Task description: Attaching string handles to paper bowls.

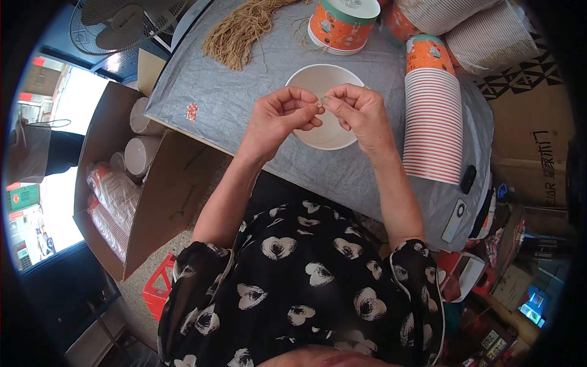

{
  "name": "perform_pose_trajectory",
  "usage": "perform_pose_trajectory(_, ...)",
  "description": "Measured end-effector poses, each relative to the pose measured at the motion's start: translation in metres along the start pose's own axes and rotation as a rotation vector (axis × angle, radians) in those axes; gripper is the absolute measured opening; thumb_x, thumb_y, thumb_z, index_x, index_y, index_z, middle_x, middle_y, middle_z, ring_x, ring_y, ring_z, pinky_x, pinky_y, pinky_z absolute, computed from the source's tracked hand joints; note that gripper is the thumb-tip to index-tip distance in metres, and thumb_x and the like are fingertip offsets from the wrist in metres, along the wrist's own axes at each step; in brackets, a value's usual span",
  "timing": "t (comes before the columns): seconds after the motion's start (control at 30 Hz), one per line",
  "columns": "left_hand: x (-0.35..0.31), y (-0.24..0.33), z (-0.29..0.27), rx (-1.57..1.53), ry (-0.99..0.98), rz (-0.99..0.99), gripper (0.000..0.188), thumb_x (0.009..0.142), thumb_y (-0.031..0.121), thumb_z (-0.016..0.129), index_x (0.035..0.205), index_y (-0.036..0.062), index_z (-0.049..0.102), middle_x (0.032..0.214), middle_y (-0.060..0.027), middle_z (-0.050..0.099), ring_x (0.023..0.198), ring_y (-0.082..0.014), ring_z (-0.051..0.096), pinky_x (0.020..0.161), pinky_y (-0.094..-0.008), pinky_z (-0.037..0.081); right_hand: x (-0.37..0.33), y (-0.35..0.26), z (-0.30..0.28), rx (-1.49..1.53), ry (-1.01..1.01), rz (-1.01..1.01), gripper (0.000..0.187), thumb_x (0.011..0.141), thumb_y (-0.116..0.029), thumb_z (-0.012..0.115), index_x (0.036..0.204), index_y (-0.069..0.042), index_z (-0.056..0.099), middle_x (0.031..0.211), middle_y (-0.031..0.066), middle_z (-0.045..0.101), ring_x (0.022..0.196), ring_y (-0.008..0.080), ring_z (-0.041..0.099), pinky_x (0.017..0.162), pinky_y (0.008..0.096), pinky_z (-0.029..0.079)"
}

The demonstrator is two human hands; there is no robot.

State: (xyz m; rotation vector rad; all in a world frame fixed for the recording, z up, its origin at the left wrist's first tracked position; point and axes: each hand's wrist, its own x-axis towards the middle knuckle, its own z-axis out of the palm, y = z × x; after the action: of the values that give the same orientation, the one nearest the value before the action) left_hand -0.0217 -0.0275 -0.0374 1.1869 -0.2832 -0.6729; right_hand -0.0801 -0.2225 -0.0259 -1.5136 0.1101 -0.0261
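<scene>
My left hand (281,117) and my right hand (363,114) meet fingertip to fingertip over a white paper tub (330,136). Both are closed in a pinch. Something tiny and pale shows between the fingertips, too small to name. The tub stands on the grey covered table (208,85), its inside facing up and partly hidden by my hands. Beyond it are a bundle of tan cord (235,40) and a short stack of orange and green paper tubs (343,32).
To the right lies a long row of nested paper tubs (433,125), with wrapped stacks (489,43) behind it. A black object (468,179) and a white device (454,220) rest near the right edge. Small red-white bits (192,111) lie left. A cardboard box (168,183) holds more tubs.
</scene>
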Motion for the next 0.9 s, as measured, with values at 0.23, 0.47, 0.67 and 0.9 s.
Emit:
perform_pose_trajectory(0.23, -0.003, 0.003, 0.002, -0.025, -0.021, -0.014, 0.034, 0.096, 0.007, 0.069, 0.127, -0.0002, 0.058, 0.104, -0.011, 0.076, 0.083, -0.0127, 0.071, 0.073, -0.0224, 0.055, -0.003, -0.009, 0.004, 0.039, 0.038, -0.021, 0.011, 0.094, -0.009, 0.069, 0.097, 0.002, 0.071, 0.083, 0.0047, 0.075, 0.074, 0.0045, 0.066, 0.066, 0.0191, 0.051)
perform_pose_trajectory(0.47, 0.0, 0.002, 0.002, -0.034, -0.027, 0.006, 0.034, 0.097, 0.005, 0.067, 0.128, -0.0033, 0.056, 0.104, -0.0134, 0.075, 0.082, -0.0137, 0.072, 0.074, -0.0248, 0.058, 0.002, -0.001, -0.004, 0.053, 0.077, -0.028, 0.012, 0.094, -0.01, 0.071, 0.096, 0.002, 0.071, 0.079, -0.0001, 0.071, 0.069, 0.0015, 0.061, 0.063, 0.0183, 0.047)
perform_pose_trajectory(0.67, -0.002, 0.011, 0.004, 0.029, -0.045, 0.007, 0.031, 0.097, 0.011, 0.069, 0.124, -0.0027, 0.061, 0.102, -0.0112, 0.075, 0.081, -0.0128, 0.072, 0.072, -0.0249, 0.057, 0.0, -0.01, 0.005, 0.027, 0.082, -0.081, 0.013, 0.095, -0.011, 0.071, 0.096, 0.002, 0.071, 0.077, -0.0022, 0.069, 0.069, 0.0008, 0.059, 0.062, 0.0183, 0.046)
perform_pose_trajectory(0.9, -0.001, 0.02, 0.008, 0.242, -0.028, 0.084, 0.023, 0.098, 0.021, 0.07, 0.105, -0.0016, 0.072, 0.089, -0.0054, 0.074, 0.079, -0.0106, 0.071, 0.068, -0.0244, 0.056, -0.005, -0.021, -0.007, -0.138, -0.059, -0.147, 0.012, 0.096, -0.009, 0.069, 0.101, 0.002, 0.069, 0.079, -0.0065, 0.061, 0.066, -0.0011, 0.048, 0.058, 0.0173, 0.038)
